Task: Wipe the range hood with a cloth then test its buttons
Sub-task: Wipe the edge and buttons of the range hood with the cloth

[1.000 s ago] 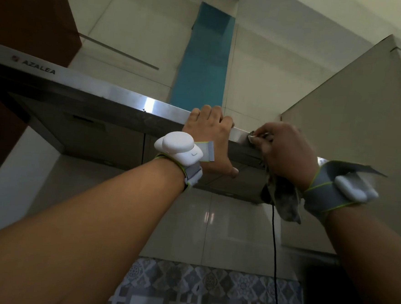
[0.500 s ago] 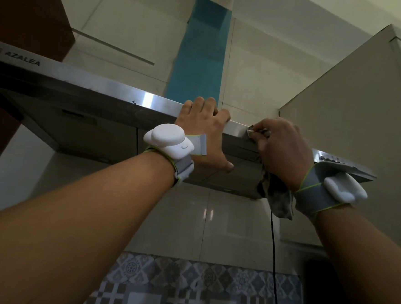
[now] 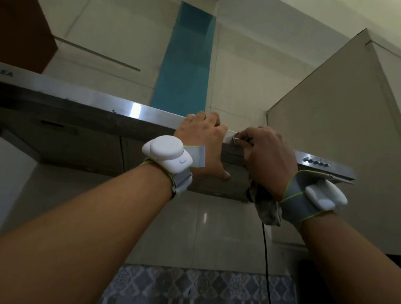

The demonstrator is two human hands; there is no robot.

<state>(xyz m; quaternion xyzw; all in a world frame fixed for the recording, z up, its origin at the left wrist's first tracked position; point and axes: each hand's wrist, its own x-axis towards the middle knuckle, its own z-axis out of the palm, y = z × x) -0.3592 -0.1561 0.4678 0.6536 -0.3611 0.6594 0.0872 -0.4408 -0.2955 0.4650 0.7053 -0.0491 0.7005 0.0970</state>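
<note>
Overhead, the range hood runs as a steel band from nine o'clock of the view toward three o'clock, sloping a little down to the right and seen from below. The cloth is bunched in the right hand. That hand's fingers are curled tight round it and press a small fold against the hood's front strip, while the rest of the grey rag hangs at six o'clock of the hand.

The left hand is just beside, at nine o'clock of the right. Its fingers hook over the strip's top edge and its thumb spreads below against the underside, so it grips the rim.

A row of round buttons lies on the strip at three o'clock of the right hand, untouched.

The left wrist carries a white device on a grey strap, and the right wrist carries a second device.

A black cord hangs down the wall at six o'clock of the cloth. A blue strip rises at twelve o'clock of the left hand. Patterned tiles fill six o'clock of the view, a brown cabinet stands at ten o'clock, and a beige cabinet at two o'clock.
</note>
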